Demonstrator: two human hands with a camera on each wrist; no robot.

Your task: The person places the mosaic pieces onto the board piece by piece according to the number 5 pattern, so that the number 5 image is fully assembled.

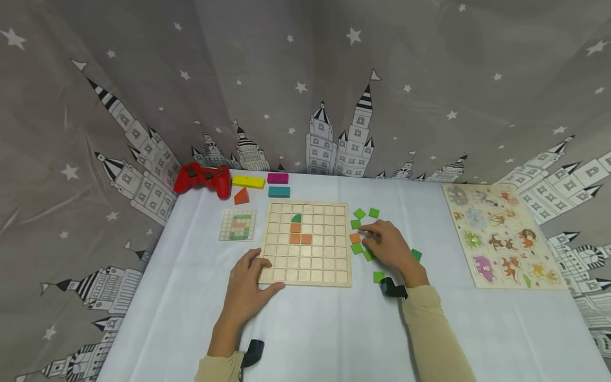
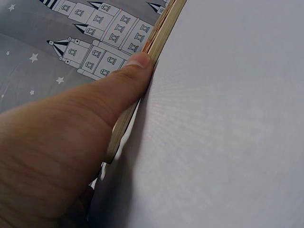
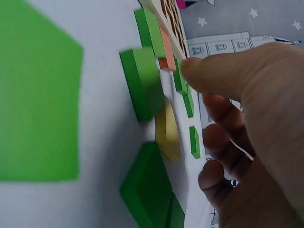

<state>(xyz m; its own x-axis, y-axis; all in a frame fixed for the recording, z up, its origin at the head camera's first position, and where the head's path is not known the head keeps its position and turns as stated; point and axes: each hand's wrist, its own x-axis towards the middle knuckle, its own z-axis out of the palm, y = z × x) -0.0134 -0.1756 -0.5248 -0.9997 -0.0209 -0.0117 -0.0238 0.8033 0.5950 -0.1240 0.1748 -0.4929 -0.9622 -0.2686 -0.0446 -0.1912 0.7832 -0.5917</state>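
Reaching over the loose tiles, the right hand (image 1: 389,246) lies just to the right of the wooden grid board (image 1: 307,244), its fingertips pointing left toward the board's edge. The orange tile (image 1: 355,238) sits directly under those fingertips, touching or almost touching the board's right rim, with green tiles (image 1: 366,214) scattered above and below it. The index finger seems to press or touch near the orange tile; the other fingers are loosely curled, and I cannot tell if anything is really pinched. In the right wrist view the thumb (image 3: 223,71) hovers close to the orange tile (image 3: 167,47), and a yellowish piece (image 3: 168,128) lies under the hand.

The left hand (image 1: 248,284) is well apart from the tiles, at the board's near left corner. Its thumb (image 2: 128,78) lies flat against the board's edge (image 2: 159,33), steadying it, with nothing gripped inside.

So the right hand is clearly the nearer one. The placed pieces, three orange squares (image 1: 299,235) and a green quarter piece (image 1: 296,218), lie left of the orange tile, across the board's rim.
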